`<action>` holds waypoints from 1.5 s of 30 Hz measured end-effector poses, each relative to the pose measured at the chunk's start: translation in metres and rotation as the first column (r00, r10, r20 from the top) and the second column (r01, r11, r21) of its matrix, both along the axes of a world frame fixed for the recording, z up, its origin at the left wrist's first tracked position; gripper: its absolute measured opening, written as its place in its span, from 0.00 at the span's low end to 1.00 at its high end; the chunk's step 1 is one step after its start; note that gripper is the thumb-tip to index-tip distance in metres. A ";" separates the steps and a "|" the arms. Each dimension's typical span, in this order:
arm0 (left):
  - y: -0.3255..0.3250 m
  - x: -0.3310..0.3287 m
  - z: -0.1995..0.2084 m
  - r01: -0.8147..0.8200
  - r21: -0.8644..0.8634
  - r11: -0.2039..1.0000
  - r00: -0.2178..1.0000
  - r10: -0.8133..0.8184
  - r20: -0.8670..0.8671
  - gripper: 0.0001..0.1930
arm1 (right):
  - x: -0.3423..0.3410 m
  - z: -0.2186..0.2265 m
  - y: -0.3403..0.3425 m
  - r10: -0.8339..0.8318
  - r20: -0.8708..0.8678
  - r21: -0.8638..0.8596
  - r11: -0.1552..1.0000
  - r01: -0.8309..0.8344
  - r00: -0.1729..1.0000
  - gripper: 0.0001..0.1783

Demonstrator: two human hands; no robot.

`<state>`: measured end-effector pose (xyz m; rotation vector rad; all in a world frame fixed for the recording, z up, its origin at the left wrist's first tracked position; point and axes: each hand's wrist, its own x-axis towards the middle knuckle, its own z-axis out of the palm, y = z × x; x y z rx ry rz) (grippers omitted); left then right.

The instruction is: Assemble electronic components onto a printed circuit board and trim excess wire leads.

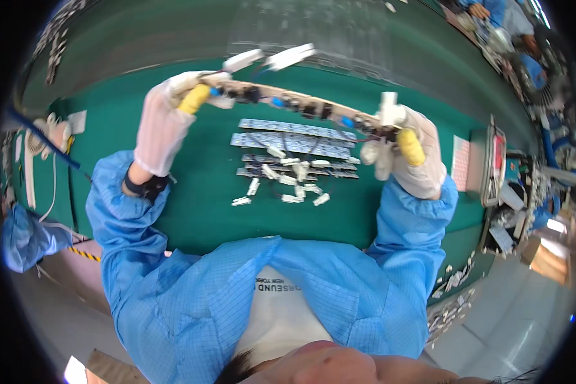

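Note:
A long narrow circuit board [301,104], populated with dark and blue components, is held up over the green mat [205,217]. Its left end is gripped by my left hand [166,118], in a white glove with a yellow finger cot. My right hand [419,153], gloved the same way, pinches the other end. Two white connectors on wires [291,57] stick out past the board's left part, slightly blurred. Another white connector [390,110] stands up by my right fingers. Below the board lie several similar strips [288,142] in rows, with wires and white plugs [294,182] spread over them.
A dark green conveyor-like surface [192,35] runs along the far side. At right stand a clear-sided bin [493,160] and a pink printed sheet [461,157]. A small white fan [51,136] and a blue cable [45,137] are at left. Other people's blue sleeves [29,237] show nearby.

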<state>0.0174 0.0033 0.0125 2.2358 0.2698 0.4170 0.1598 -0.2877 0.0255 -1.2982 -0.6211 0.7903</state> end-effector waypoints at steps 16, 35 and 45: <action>0.004 -0.010 -0.010 0.161 -0.484 0.860 0.986 -0.162 0.039 0.22 | 0.021 -0.006 -0.003 -0.026 0.197 -0.354 0.930 0.096 0.980 0.33; 0.148 -0.071 -0.072 -0.353 -0.005 0.936 0.926 0.348 -0.147 0.09 | 0.015 -0.065 0.016 0.421 0.819 -0.535 0.805 0.255 0.391 0.15; -0.017 -0.016 -0.016 0.393 -0.914 0.097 0.897 -0.261 0.358 0.25 | -0.009 -0.014 0.029 -0.004 0.950 -0.111 0.930 0.350 0.311 0.13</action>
